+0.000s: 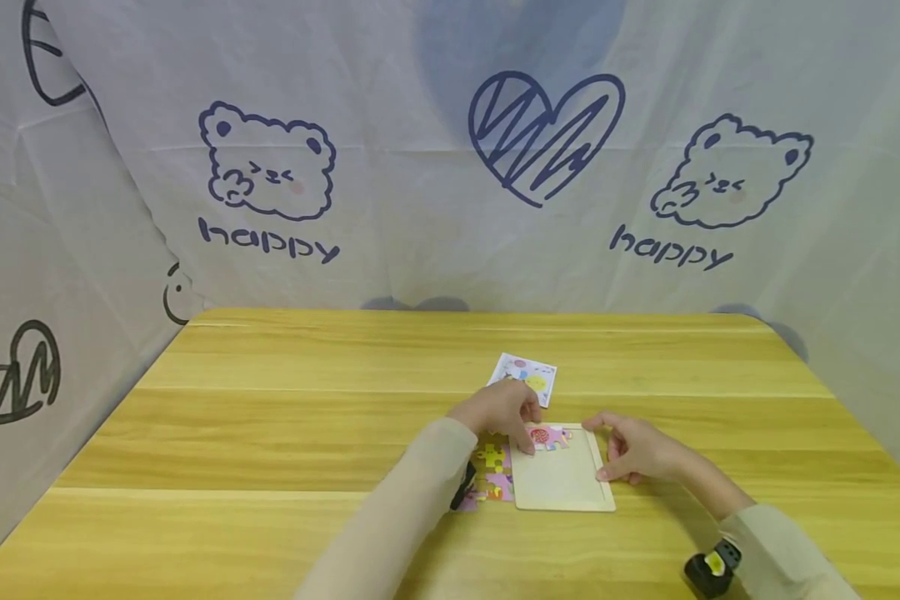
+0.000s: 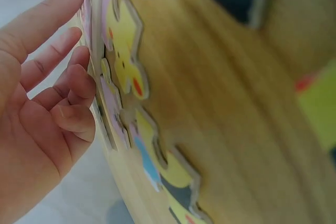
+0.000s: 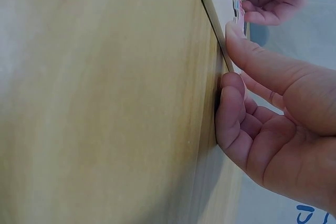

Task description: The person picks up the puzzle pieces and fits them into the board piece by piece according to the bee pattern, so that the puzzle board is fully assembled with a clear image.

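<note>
A pale wooden puzzle tray [image 1: 562, 479] lies on the table in front of me. A pink and red piece [image 1: 550, 437] sits in its top row. My left hand [image 1: 523, 435] reaches over from the left, and its fingertips press on that piece's left end. In the left wrist view the index finger [image 2: 50, 11] is straight and the other fingers are loosely curled. My right hand [image 1: 624, 450] grips the tray's right edge [image 3: 216, 35]: the thumb [image 3: 252, 59] lies on the rim and the fingers curl against its side. Several loose yellow and pink pieces [image 1: 492, 473] [image 2: 126, 30] lie left of the tray.
A small picture card [image 1: 526, 373] lies beyond the tray. The yellow wooden table [image 1: 270, 433] has a rounded back edge. White cloth printed with bears and a heart [image 1: 543, 133] walls it in behind and on both sides. A black wrist camera [image 1: 708, 570] sits on my right forearm.
</note>
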